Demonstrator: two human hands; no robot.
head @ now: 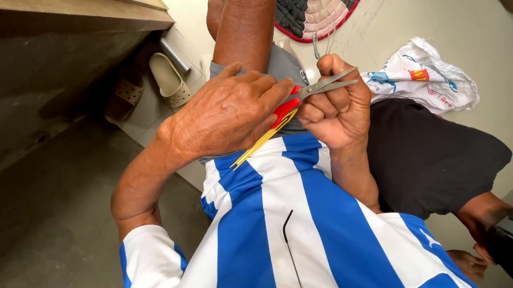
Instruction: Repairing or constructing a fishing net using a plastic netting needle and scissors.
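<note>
Both hands meet close to the person's chest, over the blue-and-white striped shirt [299, 225]. The right hand [337, 104] has its grip pressed together around the handles of a pair of scissors [324, 84], whose grey blades point up and to the right and look nearly closed. The left hand [228, 115] has its grip curled, fingertips pinching a red piece [284, 111] from which thin yellow strips [262, 141] trail down toward the shirt (what the red piece is made of cannot be told). Judging from this, the cutting seems under way rather than finished: the strips hang attached and no cut-off pieces show. A patterned plastic bag [421, 74] lies on the floor [504, 41] beyond a dark garment [430, 159], and a pale sandal [169, 79] sits by the wall.
</note>
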